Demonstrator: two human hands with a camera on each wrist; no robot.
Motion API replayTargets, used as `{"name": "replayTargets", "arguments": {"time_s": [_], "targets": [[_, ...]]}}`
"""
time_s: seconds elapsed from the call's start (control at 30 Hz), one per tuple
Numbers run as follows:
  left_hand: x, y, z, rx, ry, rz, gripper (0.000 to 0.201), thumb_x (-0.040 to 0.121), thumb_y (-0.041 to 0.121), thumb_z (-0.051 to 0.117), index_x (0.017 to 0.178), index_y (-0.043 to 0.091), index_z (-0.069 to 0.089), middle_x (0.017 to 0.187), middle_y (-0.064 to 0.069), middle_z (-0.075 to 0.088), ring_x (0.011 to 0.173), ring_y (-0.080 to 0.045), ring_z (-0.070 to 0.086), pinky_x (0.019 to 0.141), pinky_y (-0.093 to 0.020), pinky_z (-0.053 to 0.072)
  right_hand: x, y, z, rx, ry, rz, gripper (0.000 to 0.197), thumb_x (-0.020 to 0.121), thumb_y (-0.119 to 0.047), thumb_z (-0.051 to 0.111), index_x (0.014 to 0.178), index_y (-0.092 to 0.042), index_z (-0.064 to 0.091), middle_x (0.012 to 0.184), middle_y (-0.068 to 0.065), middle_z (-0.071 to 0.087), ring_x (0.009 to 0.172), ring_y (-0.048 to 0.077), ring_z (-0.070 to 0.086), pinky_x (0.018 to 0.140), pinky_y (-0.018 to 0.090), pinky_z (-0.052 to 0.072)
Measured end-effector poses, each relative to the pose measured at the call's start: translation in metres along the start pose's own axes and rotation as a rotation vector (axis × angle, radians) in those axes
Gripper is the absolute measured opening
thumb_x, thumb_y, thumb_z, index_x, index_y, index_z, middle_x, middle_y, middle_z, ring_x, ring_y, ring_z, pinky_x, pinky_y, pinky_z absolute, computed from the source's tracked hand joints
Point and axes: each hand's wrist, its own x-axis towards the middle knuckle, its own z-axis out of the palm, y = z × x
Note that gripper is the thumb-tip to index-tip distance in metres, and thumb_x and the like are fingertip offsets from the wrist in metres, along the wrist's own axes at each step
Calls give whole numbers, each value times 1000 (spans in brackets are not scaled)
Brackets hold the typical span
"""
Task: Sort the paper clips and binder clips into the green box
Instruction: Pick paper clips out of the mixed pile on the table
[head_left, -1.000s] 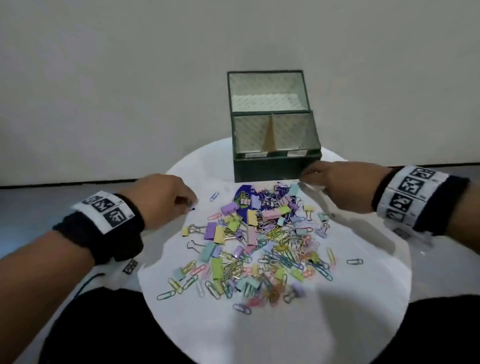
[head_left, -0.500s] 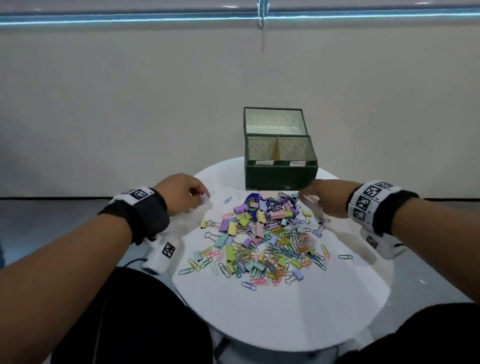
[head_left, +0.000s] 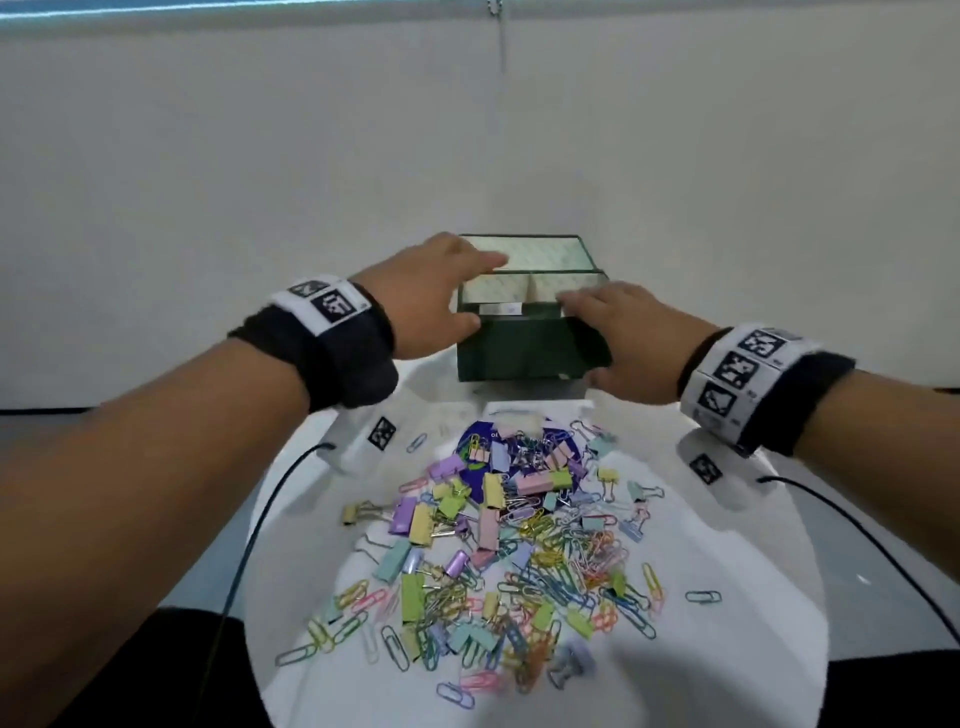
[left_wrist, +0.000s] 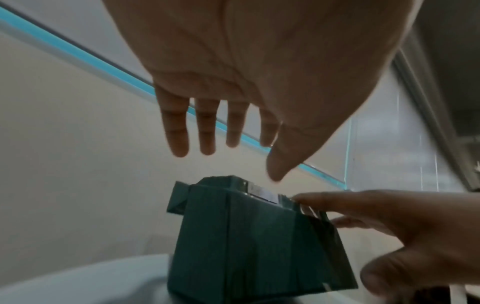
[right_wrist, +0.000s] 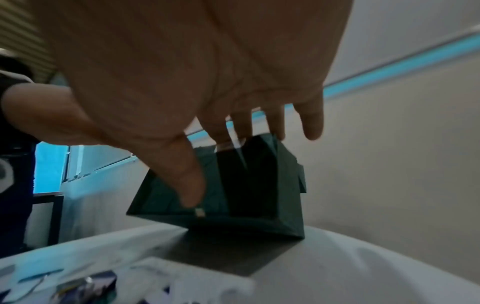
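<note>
The green box (head_left: 519, 353) stands open at the far edge of the round white table (head_left: 717, 654), its lid upright behind two front compartments. My left hand (head_left: 431, 296) hovers over the box's left side with fingers spread and straight, holding nothing and clear of the box (left_wrist: 246, 246). My right hand (head_left: 623, 338) is at the front right corner. Its straight fingers lie on the top rim and its thumb is against the front wall of the box (right_wrist: 246, 185). A pile of pastel paper clips and binder clips (head_left: 509, 545) lies on the table in front of the box.
A dark blue disc (head_left: 478, 462) lies under the far part of the pile. Stray paper clips lie apart at the left (head_left: 415, 441) and right (head_left: 704, 596). Wrist cables (head_left: 249, 545) hang off both table sides. A plain wall rises close behind the box.
Both hands have left the near edge of the pile and moved forward and up to the box. The left now hovers over it and the right touches its front right corner.
</note>
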Motion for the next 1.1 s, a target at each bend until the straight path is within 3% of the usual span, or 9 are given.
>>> {"name": "replayTargets", "arguments": {"time_s": [0.07,0.2,0.37,0.5,0.6,0.67,0.77,0.9,1.1], "targets": [[15,8,1,76,-126,-28,49,92,30,62,139,39,50,134,5,55,119,-18,54,102,-33,41,9,1,6,0,-4,9,55,90,-19,65,140,-26,45,137,3,54,129,29,45,105,48,44],[10,4,10,55,-143,-47,24,91,25,65,113,34,69,108,10,69,102,-13,62,90,-28,46,-3,3,22,93,56,-35,46,91,-3,56,129,-28,57,107,1,63,100,27,60,77,35,48],[-4,-9,23,46,-78,-79,20,90,27,66,107,35,73,105,11,69,99,-14,61,87,-29,47,-10,3,35,137,116,-128,49,92,-3,60,135,-27,57,126,3,62,103,24,60,88,35,50],[-18,-18,26,3,-55,-115,18,88,28,68,101,39,73,98,14,67,94,-13,61,83,-29,47,-29,17,35,142,353,-65,22,86,-9,65,103,-21,57,111,1,54,90,19,53,78,30,45],[-23,-16,26,-3,-53,-118,18,87,30,69,102,39,73,96,14,68,92,-13,61,82,-29,48,-35,27,38,1,9,96,17,90,-14,56,85,-30,59,95,-4,63,77,15,55,68,29,45],[-22,-13,25,-7,-52,-116,19,87,30,70,103,38,74,98,12,69,92,-13,61,84,-30,49,-41,25,43,16,-183,93,23,94,-20,54,96,-40,67,100,-13,65,88,13,60,81,31,52],[-24,-11,22,9,-63,-112,20,89,30,68,105,39,74,103,12,70,97,-14,62,86,-31,49,-47,19,46,60,-224,18,29,99,-24,52,111,-42,70,106,-19,61,95,10,58,90,31,50],[-29,-8,22,40,-62,-99,22,92,30,63,110,38,72,114,12,68,104,-17,61,92,-35,49,-49,15,45,79,-218,3,33,98,-16,53,110,-40,72,107,-18,64,93,9,59,89,33,52],[-31,-5,22,123,-80,-83,25,96,30,57,118,38,68,117,10,67,105,-19,61,93,-37,49,-39,13,48,-4,-202,35,15,95,-28,60,103,-35,71,104,-15,66,91,12,59,85,30,51]]}}
